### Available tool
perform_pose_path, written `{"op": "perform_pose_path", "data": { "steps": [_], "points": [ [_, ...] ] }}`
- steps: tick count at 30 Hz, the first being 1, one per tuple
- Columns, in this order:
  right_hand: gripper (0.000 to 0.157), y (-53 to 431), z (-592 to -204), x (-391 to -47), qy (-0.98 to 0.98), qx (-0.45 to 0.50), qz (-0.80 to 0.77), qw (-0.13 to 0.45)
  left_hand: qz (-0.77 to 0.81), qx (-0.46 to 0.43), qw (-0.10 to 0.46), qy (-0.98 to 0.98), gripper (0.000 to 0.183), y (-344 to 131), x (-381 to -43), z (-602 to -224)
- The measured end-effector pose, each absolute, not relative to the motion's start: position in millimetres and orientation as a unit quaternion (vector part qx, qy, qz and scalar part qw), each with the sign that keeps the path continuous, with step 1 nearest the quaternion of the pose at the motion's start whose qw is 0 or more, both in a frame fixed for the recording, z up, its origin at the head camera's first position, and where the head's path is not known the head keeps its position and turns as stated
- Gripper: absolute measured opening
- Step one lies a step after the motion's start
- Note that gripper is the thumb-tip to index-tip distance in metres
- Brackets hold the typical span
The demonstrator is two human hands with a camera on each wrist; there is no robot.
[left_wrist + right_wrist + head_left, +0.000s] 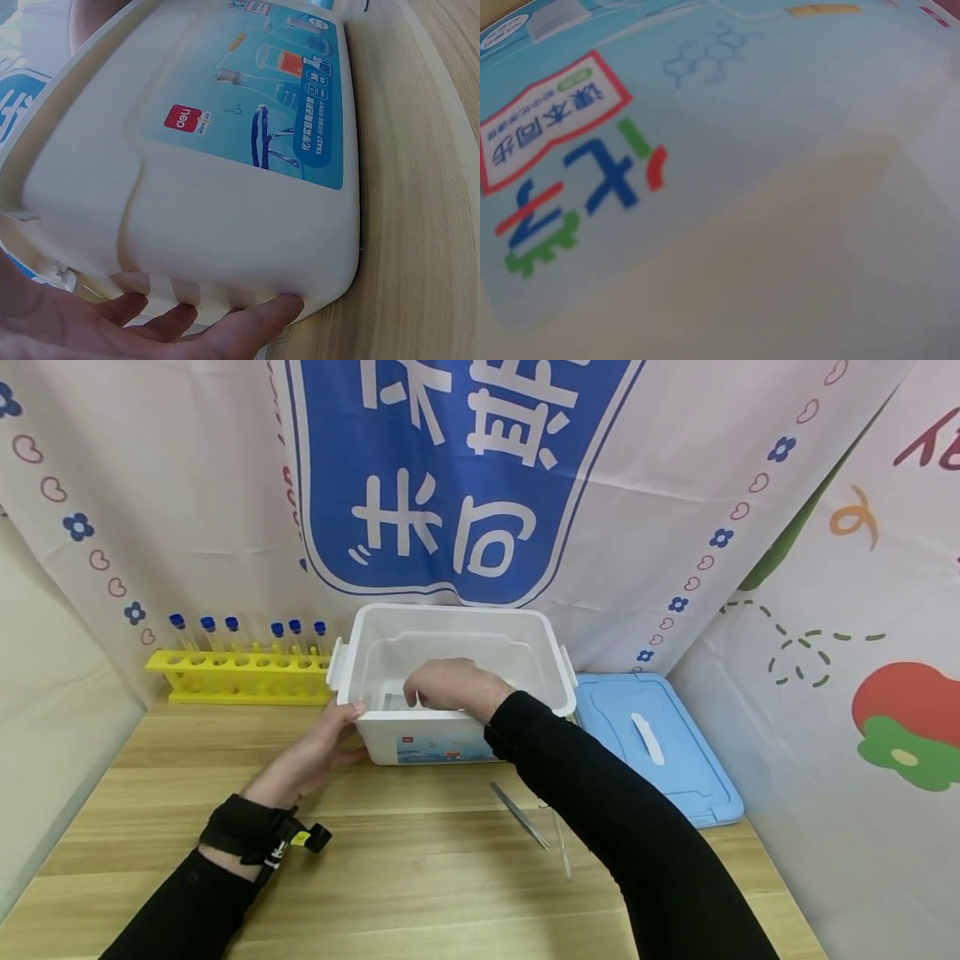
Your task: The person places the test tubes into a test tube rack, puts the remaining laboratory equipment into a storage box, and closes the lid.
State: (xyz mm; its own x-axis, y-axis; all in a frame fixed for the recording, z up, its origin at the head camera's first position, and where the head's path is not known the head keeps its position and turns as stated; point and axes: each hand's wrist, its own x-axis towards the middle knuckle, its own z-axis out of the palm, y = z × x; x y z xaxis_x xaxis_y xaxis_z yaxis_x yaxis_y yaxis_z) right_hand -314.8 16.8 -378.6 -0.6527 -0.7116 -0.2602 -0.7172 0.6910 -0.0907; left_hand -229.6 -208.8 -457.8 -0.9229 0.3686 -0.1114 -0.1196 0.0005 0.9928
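Observation:
A white storage box (525,639) with a blue label stands against the backdrop. My left hand (326,747) rests at its front left corner, thumb at the rim. In the left wrist view, the fingers (247,322) lie fairly straight against the box's side. My right hand (453,683) reaches over the front rim into the box, knuckles up; its fingertips are hidden behind the front wall. Something flat and greyish (393,702) shows inside beside it, too little visible to name. The right wrist view shows only the blurred label (600,150).
A yellow test tube rack (240,681) holding several blue-capped tubes stands left of the box. A blue lid (637,735) lies to the right. Metal tweezers (519,816) and a thin clear rod (562,847) lie on the wooden table (390,893) in front.

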Motion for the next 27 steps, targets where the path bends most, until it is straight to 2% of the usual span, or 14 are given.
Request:
{"op": "perform_pose_path", "data": {
  "steps": [7, 12, 27],
  "points": [
    [0.028, 26, -367, -315, 0.918, -0.375, 0.013, 0.126, 0.700, 0.097, 0.172, 0.686, 0.084, -209, -230, -458],
    [0.031, 36, -358, -313, 0.922, -0.372, 0.000, 0.107, 0.703, 0.105, 0.173, 0.682, 0.083, -209, -230, -460],
    [0.038, 63, -332, -288, 0.933, -0.358, -0.029, 0.004, 0.701, 0.103, 0.171, 0.685, 0.083, -209, -230, -460]
  ]
}}
